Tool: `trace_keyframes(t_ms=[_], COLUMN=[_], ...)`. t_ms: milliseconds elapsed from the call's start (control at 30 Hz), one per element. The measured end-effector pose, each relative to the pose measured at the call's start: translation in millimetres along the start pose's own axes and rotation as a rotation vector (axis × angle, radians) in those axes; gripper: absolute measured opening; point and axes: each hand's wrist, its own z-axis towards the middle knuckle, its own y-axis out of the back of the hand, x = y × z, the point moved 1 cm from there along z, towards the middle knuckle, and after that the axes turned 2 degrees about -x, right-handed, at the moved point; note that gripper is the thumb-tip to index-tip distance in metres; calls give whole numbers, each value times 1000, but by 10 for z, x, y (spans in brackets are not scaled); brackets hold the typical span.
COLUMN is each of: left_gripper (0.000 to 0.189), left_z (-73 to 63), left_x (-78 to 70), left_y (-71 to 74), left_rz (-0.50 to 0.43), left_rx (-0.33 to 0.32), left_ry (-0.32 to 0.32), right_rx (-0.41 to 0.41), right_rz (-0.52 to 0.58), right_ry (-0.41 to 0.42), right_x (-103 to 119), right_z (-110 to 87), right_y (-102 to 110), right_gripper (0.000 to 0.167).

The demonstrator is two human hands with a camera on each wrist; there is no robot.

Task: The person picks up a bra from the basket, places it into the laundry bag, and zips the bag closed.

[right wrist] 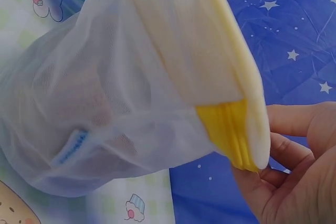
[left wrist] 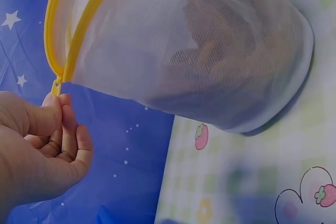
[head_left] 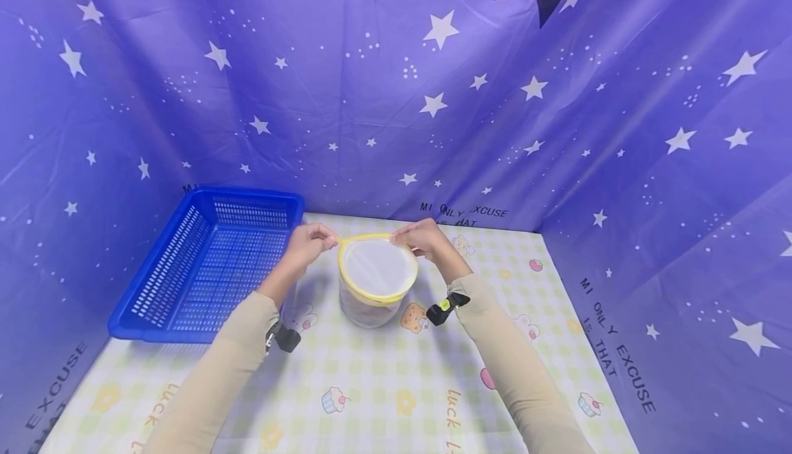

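Note:
A white mesh laundry bag (head_left: 375, 311) with a yellow zipper (left wrist: 86, 27) round its round lid (head_left: 380, 267) stands upright on the table. My left hand (head_left: 307, 246) pinches the zipper's yellow pull (left wrist: 56, 86) between thumb and forefinger. In the left wrist view a gap shows between the two yellow edges above the pull. On the bag's far right, my right hand (head_left: 424, 239) grips the yellow rim; its fingertips are partly hidden behind it. Through the mesh a brownish crumpled thing (left wrist: 218, 30) shows inside, and a small white-and-blue tag (right wrist: 71, 148) shows low in the bag.
A blue plastic basket (head_left: 148, 333) with slotted walls stands left of the bag, close by my left forearm. The checked tablecloth (head_left: 371, 371) bears printed cartoons. Purple star-printed curtains (head_left: 371, 82) enclose the back and both sides.

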Motion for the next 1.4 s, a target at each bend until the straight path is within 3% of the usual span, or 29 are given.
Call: trace_keyframes(t_ms=[267,567,1100,1200,1400], left_gripper=[10,13,18,17,19], left_z=[35,40,57,57,53], left_x=[-17,-20,-34,-35,-17], left_y=[-35,-17,-51,-62,-69], left_rz=[-20,-30,-48,-58,-82], left_rx=[-5,-2,89,88,86], left_ry=[-1,19,18,26,34], right_rx=[29,129,305,285,165], right_rz=[-6,20,221,215,130], right_ry=[12,8,11,20,59], right_x=[-17,-33,-120,-119,-94], right_z=[-47,-67,35,39,38], right_y=[39,83,113,110,85], right_gripper=[27,34,40,40,36])
